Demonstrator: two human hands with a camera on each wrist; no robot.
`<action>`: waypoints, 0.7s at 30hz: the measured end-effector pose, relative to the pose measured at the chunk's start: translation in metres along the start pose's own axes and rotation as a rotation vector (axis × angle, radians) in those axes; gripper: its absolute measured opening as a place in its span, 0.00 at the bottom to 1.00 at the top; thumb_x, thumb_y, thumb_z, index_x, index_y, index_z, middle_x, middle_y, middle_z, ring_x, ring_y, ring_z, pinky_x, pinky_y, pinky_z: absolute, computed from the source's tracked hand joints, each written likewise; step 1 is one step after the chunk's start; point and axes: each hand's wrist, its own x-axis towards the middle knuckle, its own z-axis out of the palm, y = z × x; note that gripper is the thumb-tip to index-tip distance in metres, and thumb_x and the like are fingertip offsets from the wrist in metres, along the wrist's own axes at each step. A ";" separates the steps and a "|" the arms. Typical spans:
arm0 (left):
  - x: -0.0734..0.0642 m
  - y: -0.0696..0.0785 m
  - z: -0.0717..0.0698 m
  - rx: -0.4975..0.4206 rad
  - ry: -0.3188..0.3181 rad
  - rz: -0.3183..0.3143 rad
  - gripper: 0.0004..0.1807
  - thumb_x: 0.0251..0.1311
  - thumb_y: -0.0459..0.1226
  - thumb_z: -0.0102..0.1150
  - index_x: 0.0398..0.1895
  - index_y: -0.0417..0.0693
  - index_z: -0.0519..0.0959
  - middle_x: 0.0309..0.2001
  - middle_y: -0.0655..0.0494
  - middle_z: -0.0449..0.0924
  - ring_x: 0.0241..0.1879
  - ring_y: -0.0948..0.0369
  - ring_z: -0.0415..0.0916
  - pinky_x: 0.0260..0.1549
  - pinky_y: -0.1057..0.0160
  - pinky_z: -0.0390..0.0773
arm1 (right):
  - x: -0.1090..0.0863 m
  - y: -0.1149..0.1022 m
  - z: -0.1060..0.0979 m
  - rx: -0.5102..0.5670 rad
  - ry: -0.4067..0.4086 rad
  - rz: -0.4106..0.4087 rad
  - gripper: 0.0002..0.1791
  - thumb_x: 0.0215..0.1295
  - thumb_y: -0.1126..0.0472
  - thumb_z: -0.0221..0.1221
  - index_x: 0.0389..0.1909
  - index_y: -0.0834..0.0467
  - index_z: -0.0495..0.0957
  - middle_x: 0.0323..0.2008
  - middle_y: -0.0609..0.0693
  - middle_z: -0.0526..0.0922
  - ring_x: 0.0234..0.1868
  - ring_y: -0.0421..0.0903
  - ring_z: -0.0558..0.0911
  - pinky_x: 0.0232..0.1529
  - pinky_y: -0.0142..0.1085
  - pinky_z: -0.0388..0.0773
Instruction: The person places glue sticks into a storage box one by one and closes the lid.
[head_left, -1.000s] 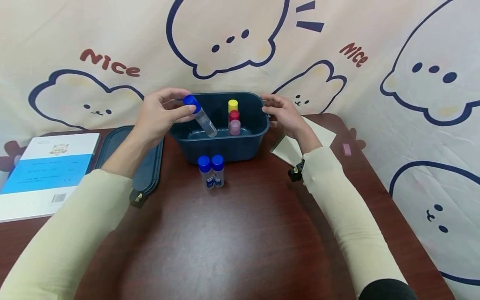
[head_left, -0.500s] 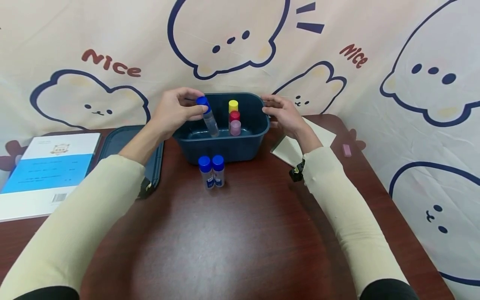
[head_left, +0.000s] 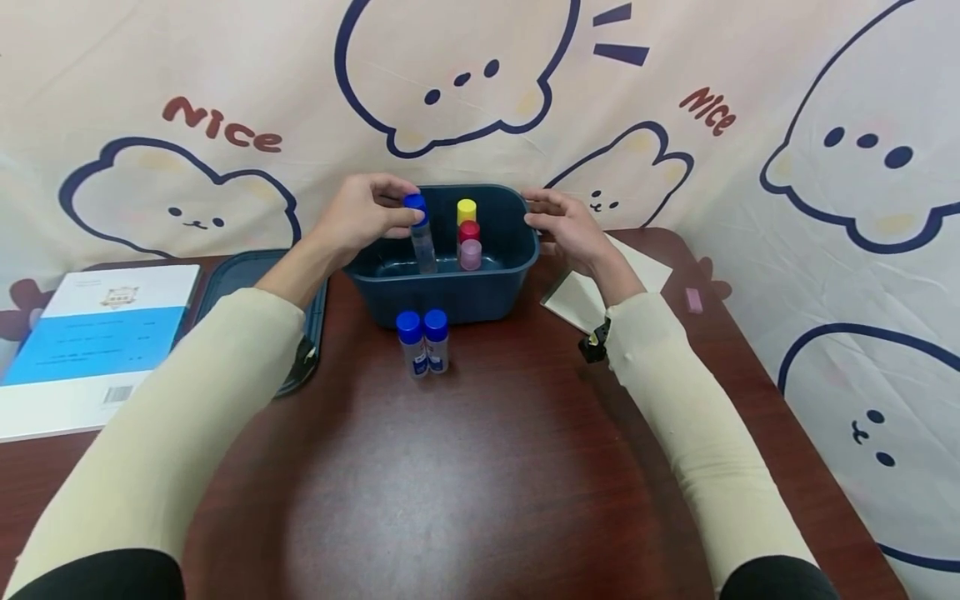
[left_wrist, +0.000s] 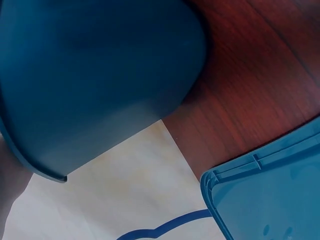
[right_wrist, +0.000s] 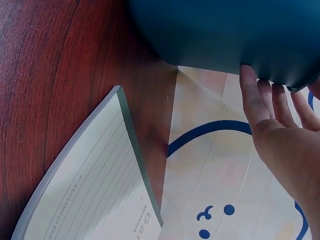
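Observation:
My left hand pinches the blue cap of a small clear bottle between thumb and fingers. This bottle stands nearly upright inside a dark blue-green plastic bin; whether its base touches the floor is unclear. A yellow-capped bottle, a red-capped one and a pink-topped one stand to its right in the bin. My right hand holds the bin's right end, thumb at the rim and fingers against the outer wall. Two blue-capped bottles stand on the table before the bin.
A matching lid lies left of the bin, partly under my left forearm. Farther left is a white and blue book. Beneath my right wrist lies a notebook, with a pink eraser-like block beyond. A patterned cloth hangs behind.
My left hand has shifted right over the bin, and the bottle in it has swung from tilted to nearly upright. My right hand stays in place on the bin.

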 end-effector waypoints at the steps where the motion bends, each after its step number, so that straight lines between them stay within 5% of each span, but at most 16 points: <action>1: 0.002 0.000 0.000 -0.007 -0.003 -0.009 0.24 0.66 0.35 0.65 0.64 0.40 0.75 0.57 0.45 0.73 0.55 0.52 0.77 0.51 0.59 0.81 | 0.000 0.000 0.000 0.001 0.000 0.001 0.24 0.78 0.63 0.53 0.72 0.55 0.68 0.66 0.54 0.72 0.58 0.54 0.78 0.57 0.49 0.79; 21: 0.024 -0.004 0.012 0.064 -0.087 -0.061 0.22 0.66 0.30 0.65 0.62 0.37 0.74 0.56 0.43 0.71 0.53 0.51 0.76 0.56 0.57 0.79 | -0.001 -0.002 0.001 -0.002 -0.007 0.003 0.24 0.78 0.63 0.52 0.72 0.55 0.68 0.66 0.55 0.72 0.59 0.56 0.77 0.59 0.52 0.77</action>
